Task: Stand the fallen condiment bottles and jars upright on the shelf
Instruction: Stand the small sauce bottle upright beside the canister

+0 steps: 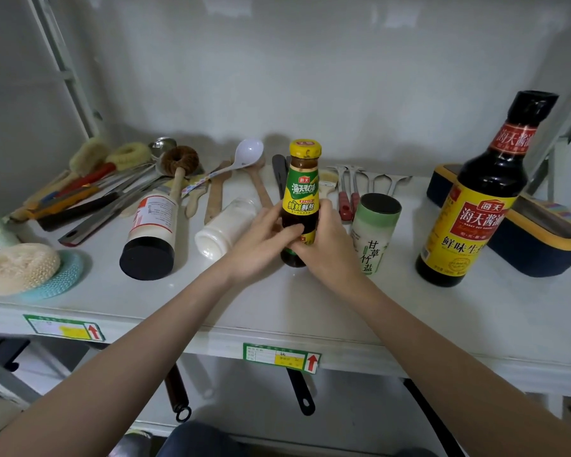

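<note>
A dark oyster-sauce bottle (302,189) with a yellow cap and a yellow-green label stands upright at the middle of the white shelf (277,301). My left hand (261,245) and my right hand (327,249) both wrap around its lower half. To its left a small white jar (226,227) lies on its side. Further left a white bottle with a black cap (150,232) also lies on its side, cap toward me. A green-and-white salt canister (374,234) stands upright just right of my hands. A tall soy sauce bottle (478,199) stands upright at the right.
Spatulas, spoons and brushes (112,189) lie along the back of the shelf. A loofah sponge on a teal pad (20,268) sits at the left front. A navy and yellow box (541,235) stands behind the soy sauce. Pan handles (299,390) hang below the shelf edge.
</note>
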A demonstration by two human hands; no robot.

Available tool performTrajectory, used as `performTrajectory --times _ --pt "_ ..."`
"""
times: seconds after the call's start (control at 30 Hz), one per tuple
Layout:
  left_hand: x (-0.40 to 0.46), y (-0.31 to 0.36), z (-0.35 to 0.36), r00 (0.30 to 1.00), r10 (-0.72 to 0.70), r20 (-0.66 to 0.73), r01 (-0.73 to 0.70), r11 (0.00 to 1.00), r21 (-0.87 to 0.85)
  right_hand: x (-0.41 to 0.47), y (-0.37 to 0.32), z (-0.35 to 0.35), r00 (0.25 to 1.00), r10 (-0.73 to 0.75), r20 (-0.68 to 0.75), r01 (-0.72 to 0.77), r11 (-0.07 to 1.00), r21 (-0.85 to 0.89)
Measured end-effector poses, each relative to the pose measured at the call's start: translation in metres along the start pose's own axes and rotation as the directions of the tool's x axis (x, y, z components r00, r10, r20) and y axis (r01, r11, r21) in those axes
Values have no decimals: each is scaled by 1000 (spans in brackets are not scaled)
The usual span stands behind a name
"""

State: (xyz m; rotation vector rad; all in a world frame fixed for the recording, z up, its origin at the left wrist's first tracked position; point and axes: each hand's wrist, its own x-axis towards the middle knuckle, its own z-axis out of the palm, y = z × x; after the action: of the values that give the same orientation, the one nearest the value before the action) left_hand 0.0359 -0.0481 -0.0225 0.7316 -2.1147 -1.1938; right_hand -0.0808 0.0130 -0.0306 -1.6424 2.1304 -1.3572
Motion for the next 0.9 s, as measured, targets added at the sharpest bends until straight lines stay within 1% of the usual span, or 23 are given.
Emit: performTrajectory --times 0.03,0.1,0.2,0.27,0.37,0.6,0.8,0.9 --pt "-1 0 1 1000 20 -13 -19 999 45 0 1 -1 1000 7 -2 -7 1000 -15" --pt "-2 1 3 998 50 -42 -48 998 41 -1 2 -3 999 25 21 -26 999 21" --pt "0 1 4 995 6 -95 -6 1000 -3 -5 6 -6 993 43 114 -51 996 67" --pt "1 -2 5 993 2 -114 3 999 39 -10 9 -8 987 73 145 -82 995 59" --pt "1 -4 5 993 -4 -116 15 995 101 -15 10 -10 985 90 145 -99 994 54" --pt "-3 -4 4 997 6 -73 2 994 111 -21 7 -13 991 75 110 -82 995 60" --pt "-5 -1 7 997 20 -70 -10 992 129 -22 8 -14 990 52 128 -59 997 53" --pt "-6 2 6 998 23 -60 -16 994 104 -21 7 -18 992 27 121 -36 997 75"
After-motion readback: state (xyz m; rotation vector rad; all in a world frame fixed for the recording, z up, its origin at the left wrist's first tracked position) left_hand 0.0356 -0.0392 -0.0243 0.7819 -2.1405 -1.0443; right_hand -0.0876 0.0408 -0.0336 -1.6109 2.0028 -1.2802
